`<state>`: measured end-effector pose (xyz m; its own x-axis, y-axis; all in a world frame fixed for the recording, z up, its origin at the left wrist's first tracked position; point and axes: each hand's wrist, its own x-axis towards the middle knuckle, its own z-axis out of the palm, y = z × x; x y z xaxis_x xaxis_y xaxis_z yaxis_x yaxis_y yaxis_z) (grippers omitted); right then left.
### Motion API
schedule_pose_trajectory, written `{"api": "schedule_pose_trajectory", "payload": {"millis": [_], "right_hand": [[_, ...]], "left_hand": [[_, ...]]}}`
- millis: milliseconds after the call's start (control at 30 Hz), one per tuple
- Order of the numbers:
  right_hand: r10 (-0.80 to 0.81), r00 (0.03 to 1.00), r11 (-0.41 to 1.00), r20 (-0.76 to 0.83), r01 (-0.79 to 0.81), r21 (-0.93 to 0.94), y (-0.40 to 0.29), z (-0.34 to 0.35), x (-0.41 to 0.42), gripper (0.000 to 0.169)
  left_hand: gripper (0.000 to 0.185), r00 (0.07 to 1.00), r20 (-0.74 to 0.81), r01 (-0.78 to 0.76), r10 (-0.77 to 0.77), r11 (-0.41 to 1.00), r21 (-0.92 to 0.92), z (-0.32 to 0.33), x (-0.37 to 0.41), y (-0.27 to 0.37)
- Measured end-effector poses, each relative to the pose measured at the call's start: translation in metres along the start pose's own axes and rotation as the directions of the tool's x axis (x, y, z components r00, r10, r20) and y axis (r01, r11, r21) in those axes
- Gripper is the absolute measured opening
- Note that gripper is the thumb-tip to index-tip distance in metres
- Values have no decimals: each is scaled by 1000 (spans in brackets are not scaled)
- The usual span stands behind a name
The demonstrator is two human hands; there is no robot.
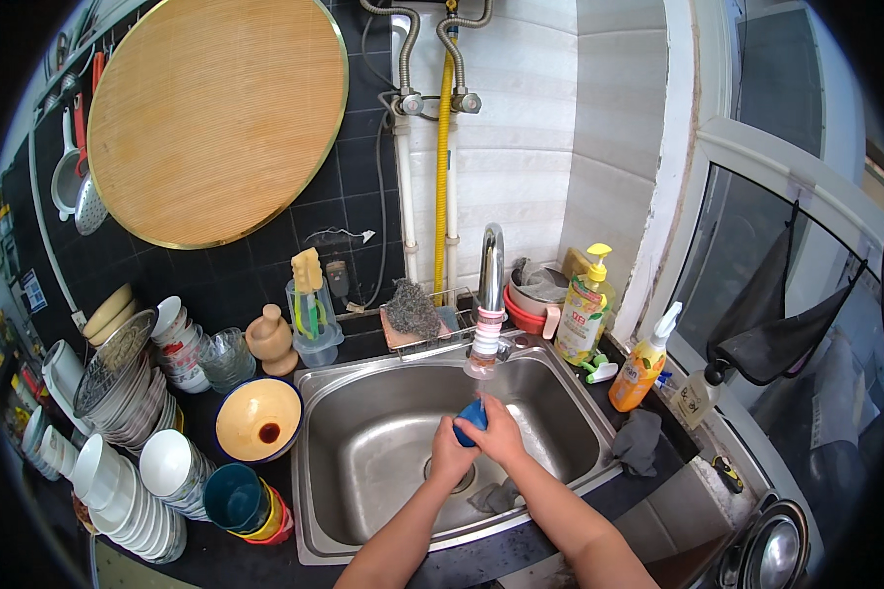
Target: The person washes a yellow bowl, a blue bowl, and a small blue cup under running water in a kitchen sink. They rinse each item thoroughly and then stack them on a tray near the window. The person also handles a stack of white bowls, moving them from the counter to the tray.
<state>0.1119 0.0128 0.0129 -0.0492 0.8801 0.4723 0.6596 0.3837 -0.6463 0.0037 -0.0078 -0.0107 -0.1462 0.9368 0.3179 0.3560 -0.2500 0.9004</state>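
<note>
Over the stainless steel sink (361,449), both hands hold one small blue object (472,423), whose exact kind I cannot tell. My left hand (453,450) grips it from the left and my right hand (499,431) from the right, just below the outlet of the chrome faucet (492,265). The fingers hide part of it. Water seems to run from the faucet onto my right fingers. Beneath my wrists, a grey cloth (495,498) lies in the basin near the drain (460,478).
Left of the sink stand a cream bowl (244,412) with dark liquid, stacked cups (236,497), stacked white bowls (107,486) and a wooden mortar (271,342). Behind it is a wire rack with steel wool (412,309). A yellow-pump soap bottle (586,313) and an orange spray bottle (637,372) stand right.
</note>
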Motion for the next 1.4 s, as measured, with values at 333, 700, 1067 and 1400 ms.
{"api": "schedule_pose_trajectory", "payload": {"millis": [333, 700, 1067, 1400], "right_hand": [[346, 918, 841, 192, -394, 370, 32, 15, 11, 46], [311, 933, 839, 181, -360, 409, 28, 8, 15, 44], [244, 947, 808, 209, -317, 496, 51, 26, 11, 65], [281, 918, 737, 279, -393, 550, 31, 14, 9, 62]], "left_hand": [[42, 996, 30, -82, 80, 991, 103, -1, -1, -4], [45, 975, 145, -186, 166, 972, 142, 2, -2, -14], [58, 952, 8, 283, -307, 864, -417, 2, 7, -18], [54, 872, 217, 487, -439, 738, -467, -7, 8, -12]]}}
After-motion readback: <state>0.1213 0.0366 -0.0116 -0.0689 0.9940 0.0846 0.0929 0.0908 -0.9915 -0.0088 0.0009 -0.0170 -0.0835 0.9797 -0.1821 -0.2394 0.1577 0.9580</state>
